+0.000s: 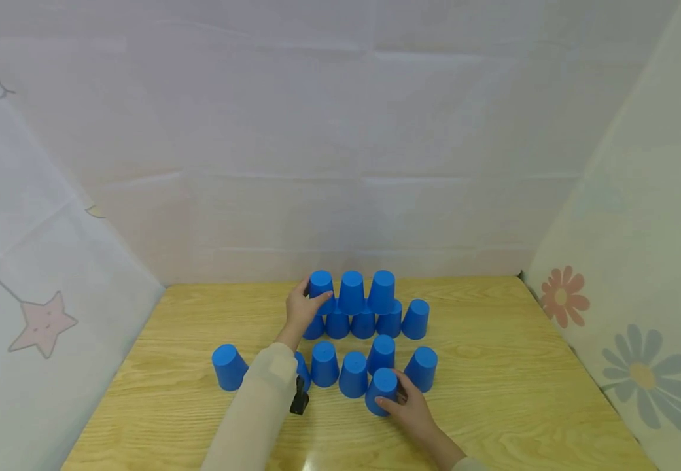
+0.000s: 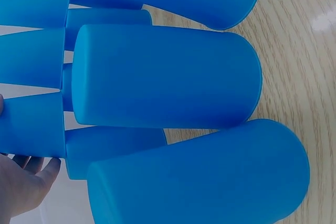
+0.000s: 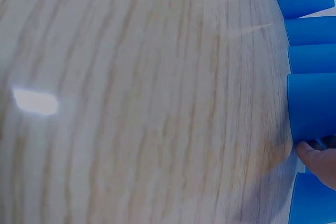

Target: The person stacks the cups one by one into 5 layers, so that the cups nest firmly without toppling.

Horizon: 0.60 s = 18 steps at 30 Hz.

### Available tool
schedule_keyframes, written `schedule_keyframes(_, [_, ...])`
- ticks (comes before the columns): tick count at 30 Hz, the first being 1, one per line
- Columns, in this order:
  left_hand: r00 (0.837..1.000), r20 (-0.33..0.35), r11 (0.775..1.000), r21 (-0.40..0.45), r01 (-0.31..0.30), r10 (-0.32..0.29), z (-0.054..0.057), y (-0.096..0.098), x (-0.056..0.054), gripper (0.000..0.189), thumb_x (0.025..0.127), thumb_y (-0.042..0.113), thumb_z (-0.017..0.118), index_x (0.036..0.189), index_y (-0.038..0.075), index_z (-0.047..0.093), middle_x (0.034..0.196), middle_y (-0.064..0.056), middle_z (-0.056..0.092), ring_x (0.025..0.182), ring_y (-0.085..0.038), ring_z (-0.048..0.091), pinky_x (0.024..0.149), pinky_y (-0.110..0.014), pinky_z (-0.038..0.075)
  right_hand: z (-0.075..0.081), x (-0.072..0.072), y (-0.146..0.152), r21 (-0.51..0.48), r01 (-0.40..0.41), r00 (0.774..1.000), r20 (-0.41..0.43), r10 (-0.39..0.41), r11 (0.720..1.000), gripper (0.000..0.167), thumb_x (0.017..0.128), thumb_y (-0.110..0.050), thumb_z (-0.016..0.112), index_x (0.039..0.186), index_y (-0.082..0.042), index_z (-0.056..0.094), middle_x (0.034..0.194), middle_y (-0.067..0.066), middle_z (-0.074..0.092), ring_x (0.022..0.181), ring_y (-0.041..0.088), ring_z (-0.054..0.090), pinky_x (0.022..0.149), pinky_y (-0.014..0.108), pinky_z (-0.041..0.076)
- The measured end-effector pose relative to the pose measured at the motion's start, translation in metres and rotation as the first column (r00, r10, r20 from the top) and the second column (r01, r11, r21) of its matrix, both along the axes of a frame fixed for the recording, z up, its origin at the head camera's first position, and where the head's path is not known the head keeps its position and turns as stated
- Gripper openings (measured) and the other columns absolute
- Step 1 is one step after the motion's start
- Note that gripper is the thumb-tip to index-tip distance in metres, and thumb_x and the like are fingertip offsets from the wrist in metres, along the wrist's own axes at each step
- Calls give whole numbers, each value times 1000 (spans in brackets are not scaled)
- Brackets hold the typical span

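Observation:
Upside-down blue plastic cups stand on the wooden table. At the back, my left hand (image 1: 300, 311) holds a cup (image 1: 321, 289) between thumb and fingers, at the left end of an upper row on top of a lower row. Beside it in that upper row are a middle cup (image 1: 352, 292) and a right cup (image 1: 382, 292). My right hand (image 1: 414, 411) grips a cup (image 1: 381, 390) at the front, thumb on its near side and fingers behind. In the right wrist view this cup (image 3: 313, 106) has its rim close to the tabletop.
The lower back row ends at the right with a cup (image 1: 415, 319). Several loose cups stand in front, including a far-left cup (image 1: 229, 367) and a right cup (image 1: 420, 369). A small black object (image 1: 299, 398) shows by the left sleeve. Fabric walls (image 1: 340, 163) enclose the table (image 1: 493, 392).

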<state>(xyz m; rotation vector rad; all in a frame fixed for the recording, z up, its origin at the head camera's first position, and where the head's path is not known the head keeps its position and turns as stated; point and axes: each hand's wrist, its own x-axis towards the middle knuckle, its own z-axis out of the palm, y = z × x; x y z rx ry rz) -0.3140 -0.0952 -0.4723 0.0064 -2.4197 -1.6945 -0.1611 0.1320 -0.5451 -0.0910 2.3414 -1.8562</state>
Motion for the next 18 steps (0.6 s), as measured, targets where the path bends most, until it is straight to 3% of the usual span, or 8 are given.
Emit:
schedule_keyframes(9, [1000,-4,1000,7,9,-9,3,0,4,60,76,24,67,127,6,42,125,-14,44,115,-31,38,90,-47,33,4,2,-1,19,-12,1000,-19,12,1000,69,76,-27,66,130,0,32,128,24,34,116,41,31,90,49,32])
schedule_keyframes(18, [999,34,999,46,8,-9,4,-3,8,64,76,25,67,130,6,38,128,-15,41,117,-30,35,91,-46,33,5,1,-2,16,-7,1000,-20,7,1000,69,77,-27,65,131,0,31,127,23,36,115,39,33,90,48,32])
